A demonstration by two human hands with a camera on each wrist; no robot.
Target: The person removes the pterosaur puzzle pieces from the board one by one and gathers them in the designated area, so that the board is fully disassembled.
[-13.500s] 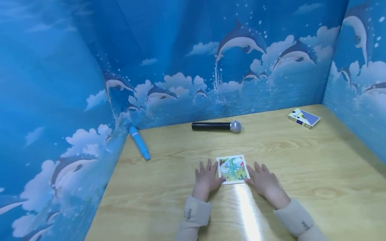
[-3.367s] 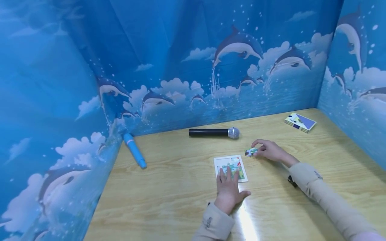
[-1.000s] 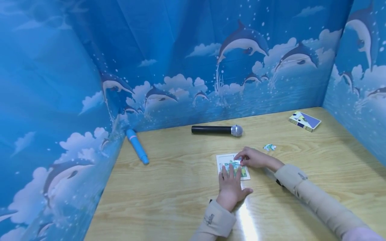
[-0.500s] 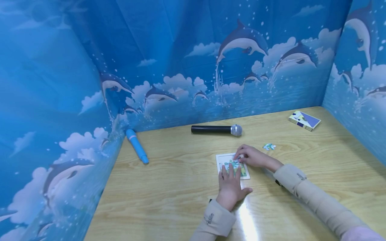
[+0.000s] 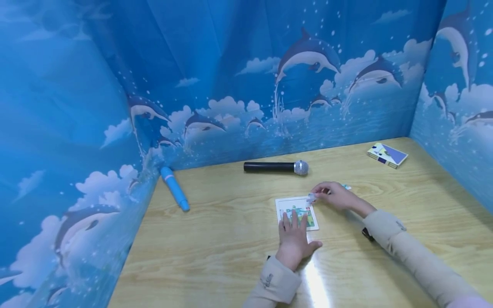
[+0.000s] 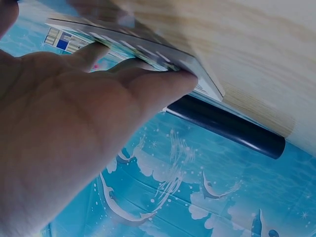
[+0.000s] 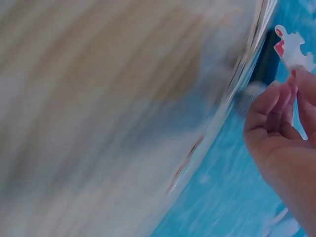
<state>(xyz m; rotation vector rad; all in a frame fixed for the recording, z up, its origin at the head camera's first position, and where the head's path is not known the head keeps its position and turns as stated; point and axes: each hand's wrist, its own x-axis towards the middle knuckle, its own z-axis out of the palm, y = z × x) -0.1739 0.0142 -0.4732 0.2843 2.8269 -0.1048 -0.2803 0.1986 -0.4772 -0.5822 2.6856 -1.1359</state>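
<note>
Change since half a second ago: the right hand (image 5: 334,195) has drawn back from the upper part of the picture puzzle to its upper right corner, taking a puzzle piece (image 5: 311,199) along.
Right fingers: thumb and fingertip pinch the piece by its edge; the other fingers are bent inward. From the right wrist, the piece looks pale, with a red patch and rounded knobs.
Held piece: seen from the head, over the tray's upper right corner; whether it touches the rim, I cannot tell.
Left hand (image 5: 292,244): fingers straight and spread, tips resting on the lower part of the puzzle, thumb stretched out to the right.
Puzzle tray (image 5: 283,204): a flat, white-bordered square in front of the person, with a green dinosaur picture in its lower part and a pale strip along the top.
Loose piece (image 5: 347,187): on the table (image 5: 212,239) just beyond the right hand, mostly hidden by it.
Microphone (image 5: 268,167): black with a silver head, lying beyond the tray.
Blue stick (image 5: 175,189): lying near the table's left edge.
Small box (image 5: 387,155): white, yellow and purple, at the far right.
Backdrop (image 5: 231,64): blue cloth printed with leaping dolphins and clouds.
</note>
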